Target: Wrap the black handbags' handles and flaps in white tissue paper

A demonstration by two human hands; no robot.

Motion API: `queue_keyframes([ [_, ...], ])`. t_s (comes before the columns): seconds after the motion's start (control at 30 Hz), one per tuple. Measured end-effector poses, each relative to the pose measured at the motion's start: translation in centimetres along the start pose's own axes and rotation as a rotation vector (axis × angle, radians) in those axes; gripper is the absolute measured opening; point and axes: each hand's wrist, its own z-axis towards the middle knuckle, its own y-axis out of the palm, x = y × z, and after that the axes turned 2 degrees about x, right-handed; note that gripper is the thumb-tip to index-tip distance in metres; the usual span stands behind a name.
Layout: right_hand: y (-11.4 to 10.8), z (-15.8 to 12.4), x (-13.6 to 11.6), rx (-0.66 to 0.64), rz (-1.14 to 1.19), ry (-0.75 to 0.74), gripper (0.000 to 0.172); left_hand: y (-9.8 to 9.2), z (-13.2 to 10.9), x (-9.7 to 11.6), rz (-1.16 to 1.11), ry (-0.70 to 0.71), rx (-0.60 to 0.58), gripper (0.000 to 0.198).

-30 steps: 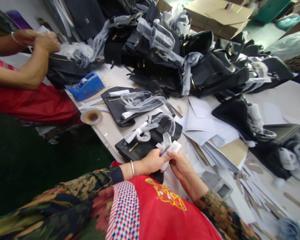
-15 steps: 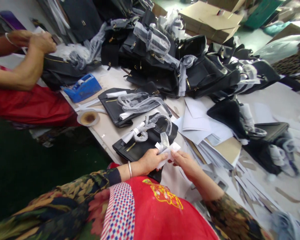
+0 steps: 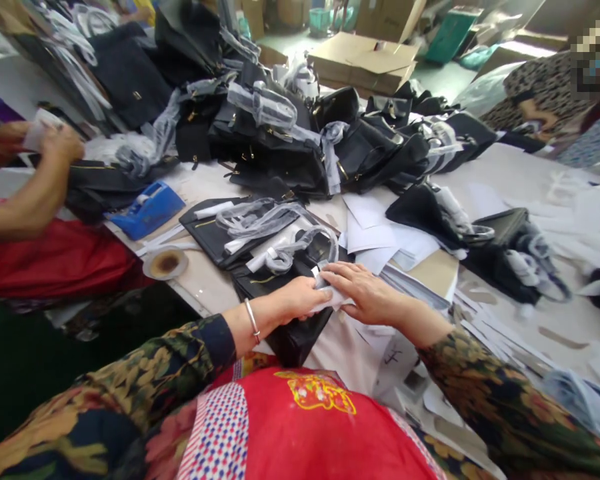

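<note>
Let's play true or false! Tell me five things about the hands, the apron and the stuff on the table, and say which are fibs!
1. The camera wearer's left hand and right hand both touch a white piece. True.
2. The tape dispenser is green. False: the tape dispenser is blue.
3. A silver bracelet is on the left wrist. True.
4. The camera wearer's apron is plain yellow. False: the apron is red, with a yellow design.
5. Black bags are heaped beyond the hands. True.
</note>
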Motion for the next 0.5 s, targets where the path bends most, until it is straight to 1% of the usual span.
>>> queue_keyframes([
  [0.07, 0.2, -0.7, -1.3, 0.064, 0.054, -0.006, 0.078, -1.2, -0.9, 0.5, 0.076, -0.004, -0.089, 0.029],
  [0.13, 0.5, -1.3, -2.8, 0.125, 0.113, -0.021, 0.075, -2.4, -1.6, 0.5, 0.090, -0.018, -0.189, 0.031],
  [0.2, 1.2, -1.5, -4.1, 0.177, 0.160, -0.020, 0.071, -3.3, -1.9, 0.0, 0.072, -0.043, -0.288, 0.038],
  [0.27, 2.3, -1.4, -4.7, 0.210, 0.182, 0.003, 0.070, -3.7, -1.8, -1.0, 0.043, -0.069, -0.368, 0.047],
  [0.37, 4.4, -1.0, -4.6, 0.185, 0.216, -0.001, 0.069, -3.3, -1.6, -3.0, -0.005, -0.098, -0.421, 0.055],
  [0.5, 6.1, -0.8, -3.9, 0.072, 0.251, -0.118, 0.062, -1.8, -2.2, -5.6, -0.059, -0.119, -0.382, 0.060],
])
